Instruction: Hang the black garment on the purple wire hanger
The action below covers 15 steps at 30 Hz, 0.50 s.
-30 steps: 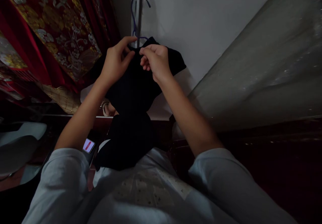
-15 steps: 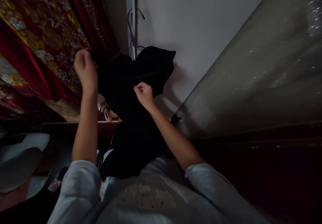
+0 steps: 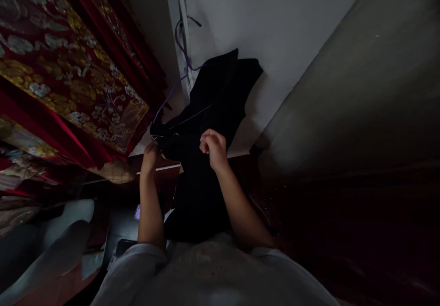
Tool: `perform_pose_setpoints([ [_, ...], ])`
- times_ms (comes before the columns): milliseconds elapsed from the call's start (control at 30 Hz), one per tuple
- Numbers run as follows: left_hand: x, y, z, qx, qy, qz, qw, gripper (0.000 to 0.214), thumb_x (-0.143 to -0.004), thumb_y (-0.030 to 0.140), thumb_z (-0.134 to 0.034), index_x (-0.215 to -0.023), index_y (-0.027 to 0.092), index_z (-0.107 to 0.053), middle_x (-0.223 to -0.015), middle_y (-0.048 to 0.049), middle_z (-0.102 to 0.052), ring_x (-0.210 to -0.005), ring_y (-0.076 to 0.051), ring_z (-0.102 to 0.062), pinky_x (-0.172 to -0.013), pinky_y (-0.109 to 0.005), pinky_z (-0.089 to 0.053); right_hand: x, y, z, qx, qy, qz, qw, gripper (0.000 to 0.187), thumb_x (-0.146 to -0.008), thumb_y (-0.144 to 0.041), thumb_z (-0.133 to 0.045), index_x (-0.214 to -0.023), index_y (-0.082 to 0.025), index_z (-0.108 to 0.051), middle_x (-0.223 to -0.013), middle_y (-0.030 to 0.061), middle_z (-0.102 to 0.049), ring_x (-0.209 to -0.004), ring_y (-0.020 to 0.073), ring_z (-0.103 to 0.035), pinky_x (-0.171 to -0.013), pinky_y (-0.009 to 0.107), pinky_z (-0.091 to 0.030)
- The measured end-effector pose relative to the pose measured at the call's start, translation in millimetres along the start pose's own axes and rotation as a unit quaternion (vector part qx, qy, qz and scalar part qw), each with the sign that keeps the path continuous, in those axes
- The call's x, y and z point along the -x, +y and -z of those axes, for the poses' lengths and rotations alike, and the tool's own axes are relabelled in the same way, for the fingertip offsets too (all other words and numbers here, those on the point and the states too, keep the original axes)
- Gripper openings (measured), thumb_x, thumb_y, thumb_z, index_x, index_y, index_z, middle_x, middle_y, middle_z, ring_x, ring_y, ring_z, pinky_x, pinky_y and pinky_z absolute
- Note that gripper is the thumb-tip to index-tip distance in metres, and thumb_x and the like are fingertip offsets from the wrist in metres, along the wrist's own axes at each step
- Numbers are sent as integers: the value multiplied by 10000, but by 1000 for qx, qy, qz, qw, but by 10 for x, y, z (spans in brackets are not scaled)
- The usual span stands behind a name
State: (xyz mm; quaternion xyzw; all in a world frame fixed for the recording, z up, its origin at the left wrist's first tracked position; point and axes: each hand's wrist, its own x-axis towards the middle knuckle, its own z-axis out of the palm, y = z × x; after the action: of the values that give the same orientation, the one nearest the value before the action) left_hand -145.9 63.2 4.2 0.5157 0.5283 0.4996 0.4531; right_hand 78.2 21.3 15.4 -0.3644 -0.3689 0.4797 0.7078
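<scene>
A black garment (image 3: 223, 95) hangs in front of me on a thin purple hanger (image 3: 188, 64). Its right part still covers one arm of the hanger, while the left arm and some of the lower bar lie bare. My left hand (image 3: 150, 156) is closed on the garment's left edge, just below the hanger's end. At the middle of the cloth, my right hand (image 3: 213, 147) has its fingers curled against a fold and grips it. The dark cloth hides its folds and lower outline.
Red curtains (image 3: 79, 72) with gold and silver patterns hang at the left. A pale wall (image 3: 268, 17) stands behind the hanger, with a pale upright strip (image 3: 182, 3) beside the hook. A greyish panel (image 3: 343, 99) slants along the right. At lower left is a phone (image 3: 137, 212).
My left hand has come down and inward with the garment's left edge, baring the hanger's left arm. My right hand sits slightly lower and further right. The view has shifted a little.
</scene>
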Motion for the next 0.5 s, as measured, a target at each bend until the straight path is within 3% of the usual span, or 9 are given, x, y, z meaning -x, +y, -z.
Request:
perform_pose_setpoints([
  [133,109,-36,-96,-31,-34,26,999,110,-836,256,-637,-789,157,-650,-714,-24,-637,-715,-181,-608,-715,-301,-508,41,-72,106,-6,-9,-30,999,161,-754,-287,-612,-628,-202,-560,-441,-63,-448,-402,72,-404,-440,211,-255],
  [233,283,-97,-211,-43,-9,8,999,154,-839,306,-639,-851,155,-662,-820,-40,-674,-798,-190,-615,-780,-300,-496,72,-86,236,-2,-32,-50,998,165,-764,-295,-615,-639,-205,-554,-445,-64,-444,-408,76,-401,-444,214,-260],
  [367,575,-192,-391,-96,32,-13,995,232,-878,362,-591,-954,155,-661,-974,-79,-699,-931,-210,-622,-860,-304,-482,107,-152,446,45,-101,-76,991,155,-761,-297,-603,-646,-205,-555,-450,-58,-456,-424,82,-404,-468,222,-289],
  [500,737,-100,-657,-106,43,-8,993,244,-914,400,-585,-898,161,-631,-886,-50,-644,-854,-181,-581,-811,-273,-456,82,-248,579,99,-187,-104,972,182,-781,-330,-603,-658,-204,-560,-474,-53,-463,-447,89,-417,-493,232,-319],
])
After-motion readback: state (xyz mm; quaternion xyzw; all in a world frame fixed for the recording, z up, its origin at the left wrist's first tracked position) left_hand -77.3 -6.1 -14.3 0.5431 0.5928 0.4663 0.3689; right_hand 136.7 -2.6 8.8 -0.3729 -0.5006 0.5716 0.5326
